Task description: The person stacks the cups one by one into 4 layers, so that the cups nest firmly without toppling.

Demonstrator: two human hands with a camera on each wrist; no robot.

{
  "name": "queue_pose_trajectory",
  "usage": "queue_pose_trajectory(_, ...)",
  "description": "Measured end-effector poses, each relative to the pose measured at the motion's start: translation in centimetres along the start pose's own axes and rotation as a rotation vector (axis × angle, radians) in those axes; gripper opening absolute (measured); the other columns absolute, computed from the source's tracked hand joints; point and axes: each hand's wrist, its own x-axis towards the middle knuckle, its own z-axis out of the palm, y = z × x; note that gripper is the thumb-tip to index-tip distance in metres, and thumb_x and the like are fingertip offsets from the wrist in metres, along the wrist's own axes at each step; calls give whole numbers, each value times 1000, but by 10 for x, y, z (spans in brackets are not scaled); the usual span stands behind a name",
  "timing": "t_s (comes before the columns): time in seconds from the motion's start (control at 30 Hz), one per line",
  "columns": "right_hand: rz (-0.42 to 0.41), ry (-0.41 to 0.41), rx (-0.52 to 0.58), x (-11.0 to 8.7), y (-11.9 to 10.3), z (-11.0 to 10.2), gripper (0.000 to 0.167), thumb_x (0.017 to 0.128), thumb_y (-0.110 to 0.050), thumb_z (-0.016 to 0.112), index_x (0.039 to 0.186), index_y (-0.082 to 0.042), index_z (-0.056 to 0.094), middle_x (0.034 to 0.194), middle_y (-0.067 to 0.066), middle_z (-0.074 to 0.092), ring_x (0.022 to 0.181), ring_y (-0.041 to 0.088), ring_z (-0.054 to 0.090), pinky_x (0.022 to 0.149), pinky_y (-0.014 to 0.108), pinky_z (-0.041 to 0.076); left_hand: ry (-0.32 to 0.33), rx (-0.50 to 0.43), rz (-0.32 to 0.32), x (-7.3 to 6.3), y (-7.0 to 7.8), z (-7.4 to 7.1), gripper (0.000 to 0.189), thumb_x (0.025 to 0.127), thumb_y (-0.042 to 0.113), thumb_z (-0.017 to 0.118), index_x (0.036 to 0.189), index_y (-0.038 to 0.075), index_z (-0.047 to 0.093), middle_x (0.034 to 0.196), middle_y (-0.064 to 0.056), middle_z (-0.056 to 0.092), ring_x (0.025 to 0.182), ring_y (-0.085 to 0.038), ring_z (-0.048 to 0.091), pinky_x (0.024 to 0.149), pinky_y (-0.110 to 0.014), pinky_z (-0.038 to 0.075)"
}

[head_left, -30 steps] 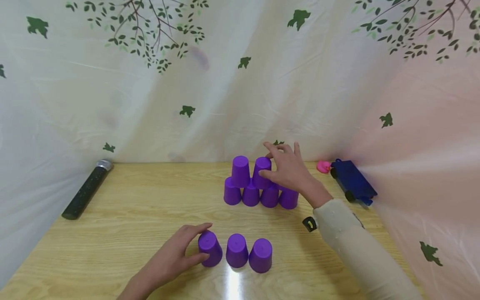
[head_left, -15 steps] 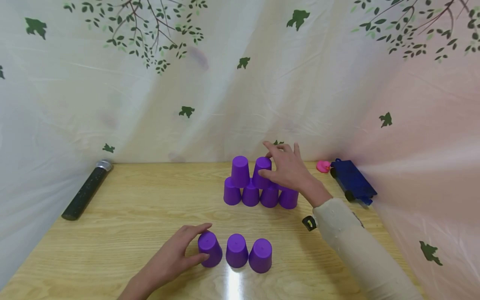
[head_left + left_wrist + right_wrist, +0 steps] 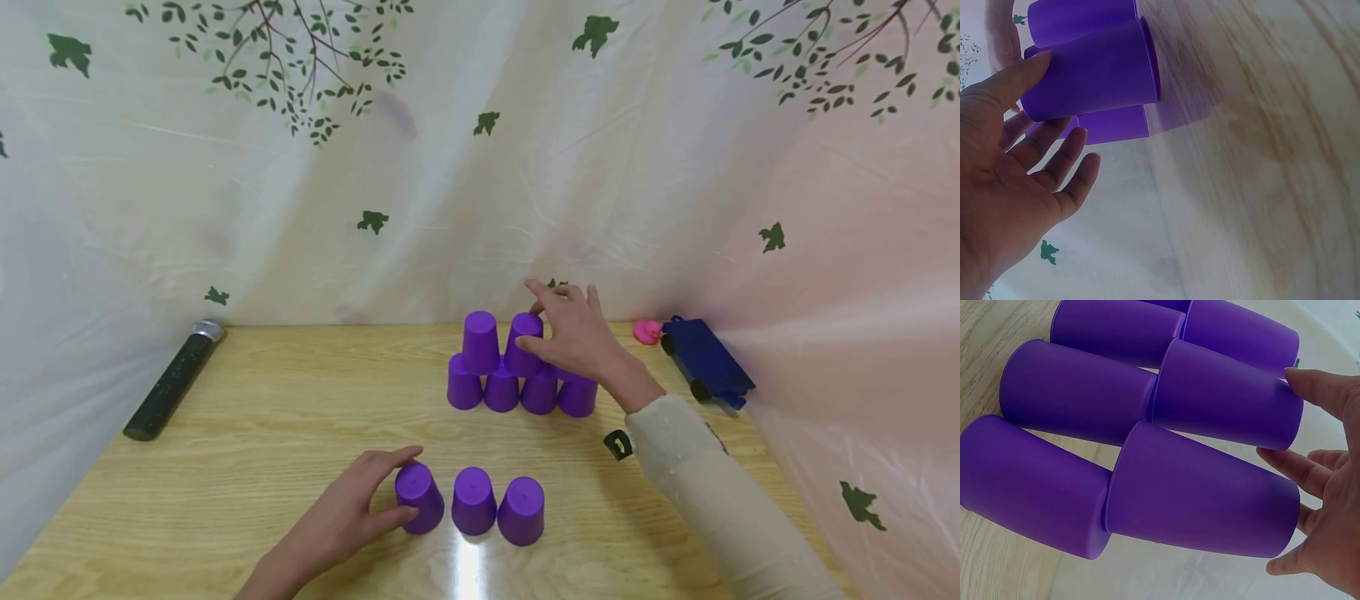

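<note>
At the front of the table, my left hand (image 3: 333, 515) pinches the leftmost of three upside-down purple cups between thumb and fingers; this left cup (image 3: 422, 500) stands on the wood. Beside it are a middle cup (image 3: 474, 502) and a right cup (image 3: 521, 512). Farther back, more purple cups form two tiers, all upside down. My right hand (image 3: 581, 337) pinches the middle cup (image 3: 1229, 394) of the upper tier near its base. An upper-left cup (image 3: 480, 342) sits to its left. The upper-right cup (image 3: 1200, 490) shows in the right wrist view but is mostly behind the hand in the head view.
A black cylinder with a silvery end (image 3: 174, 383) lies at the table's left. Back right are a pink rubber duck (image 3: 647, 332) and a dark blue toy cart (image 3: 707, 360). A leaf-printed white sheet (image 3: 300, 208) hangs behind the table (image 3: 322, 375).
</note>
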Motion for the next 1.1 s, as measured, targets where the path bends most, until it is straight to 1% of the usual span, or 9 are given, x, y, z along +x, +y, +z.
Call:
queue_pose_trajectory(0.43, -5, -9, 7, -3, -1, -1, 87, 87, -45, 73, 157, -16, 31, 126, 4, 70, 142, 38, 36, 120, 70, 2, 11, 3, 8, 0, 0, 2, 68, 81, 26, 84, 142, 20, 55, 127, 8, 66, 117, -12, 60, 96, -37, 54)
queue_pose_trajectory(0.57, -9, -5, 10, -6, -1, -2, 87, 87, -46, 74, 157, -15, 32, 128, 5, 68, 142, 40, 36, 119, 71, 2, 7, 2, 3, -1, 0, 2, 68, 81, 26, 84, 143, 21, 55, 127, 9, 65, 117, -11, 60, 96, -37, 54)
queue_pose_trajectory(0.67, -21, 23, 3, -12, -1, -5, 87, 86, -47, 74, 156, -15, 33, 133, 7, 64, 142, 41, 34, 118, 72, 4, 6, 2, 1, -1, 0, 3, 68, 82, 26, 83, 143, 22, 54, 127, 9, 65, 117, -11, 60, 96, -37, 54)
queue_pose_trajectory(0.8, -50, 97, -22, -27, -2, -14, 85, 86, -47, 74, 155, -15, 36, 140, 7, 59, 144, 39, 32, 118, 72, 5, 11, 4, 4, 0, 1, 2, 69, 81, 25, 84, 143, 21, 54, 126, 8, 65, 117, -12, 60, 96, -37, 55)
queue_pose_trajectory(0.83, -70, 117, -23, -33, -2, -16, 83, 86, -46, 75, 154, -14, 37, 140, 8, 59, 143, 39, 33, 118, 71, 7, 11, 6, 2, 0, 1, 2, 69, 81, 26, 84, 143, 21, 54, 126, 8, 65, 117, -12, 60, 96, -37, 55)
queue_pose_trajectory(0.9, -122, 153, -22, -46, -3, -19, 79, 86, -43, 76, 151, -13, 42, 139, 9, 60, 139, 38, 38, 118, 67, 17, 10, 5, -3, 0, 0, 1, 70, 81, 26, 84, 143, 21, 54, 126, 8, 65, 117, -12, 60, 97, -38, 55)
queue_pose_trajectory(0.97, -202, 165, -9, -60, -5, -21, 75, 87, -39, 76, 148, -9, 46, 134, 11, 63, 132, 36, 48, 115, 61, 31, 6, 9, -8, 1, 0, 1, 70, 81, 26, 84, 144, 22, 53, 127, 9, 65, 117, -12, 60, 97, -38, 55)
queue_pose_trajectory(1.03, -287, 152, 13, -74, -7, -20, 68, 87, -34, 77, 143, -7, 51, 128, 11, 66, 121, 32, 57, 106, 53, 44, 4, 10, -5, 1, 0, 0, 70, 81, 27, 84, 144, 22, 53, 127, 9, 65, 117, -13, 61, 97, -39, 55)
queue_pose_trajectory(1.1, -345, 106, 41, -88, -8, -16, 62, 87, -30, 78, 140, -8, 55, 122, 7, 68, 112, 25, 62, 97, 46, 51, 9, 15, 10, 3, -1, 0, 70, 81, 26, 84, 144, 20, 54, 127, 7, 66, 117, -14, 61, 97, -39, 55)
